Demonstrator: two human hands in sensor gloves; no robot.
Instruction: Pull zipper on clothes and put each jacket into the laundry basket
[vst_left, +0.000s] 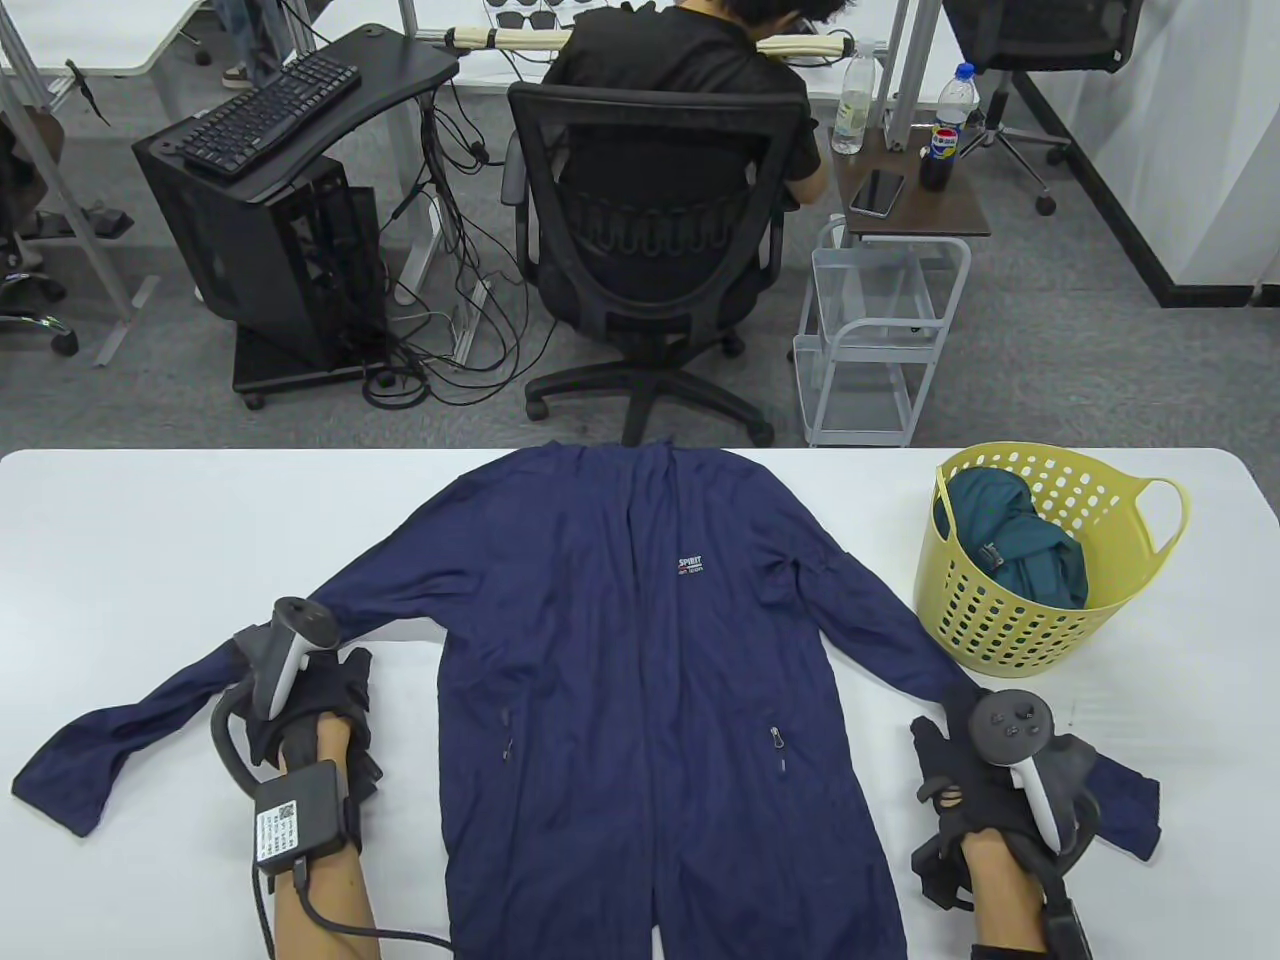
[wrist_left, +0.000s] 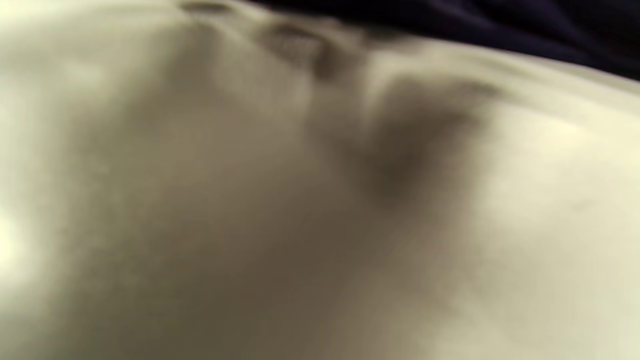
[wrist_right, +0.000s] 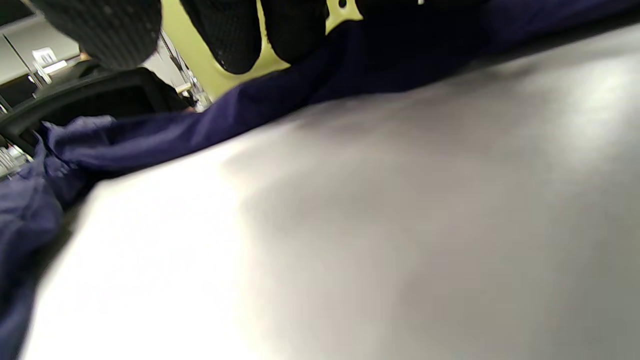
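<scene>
Navy blue zip-front jacket (vst_left: 640, 680) lies flat on the white table (vst_left: 150, 540), long axis running near to far, collar at the far edge, sleeves spread sideways. Yellow perforated plastic laundry basket (vst_left: 1040, 610), far right, holds a teal garment (vst_left: 1020, 550). Left hand (vst_left: 320, 720) and right hand (vst_left: 960, 790) each rest on a sleeve; finger closure cannot be told.

A dark blue zip-up cloth jacket (vst_left: 640, 660) with tiny white letters on the chest lies on the plain white tabletop (vst_left: 150, 540). The round yellow plastic laundry basket (vst_left: 1040, 600), dotted all over with little holes, has a blue-green cloth jacket (vst_left: 1010, 545) in it. Both hands, the left (vst_left: 335, 705) and the right (vst_left: 950, 790), wear black gloves. The trackers on them are grey and white.
</scene>
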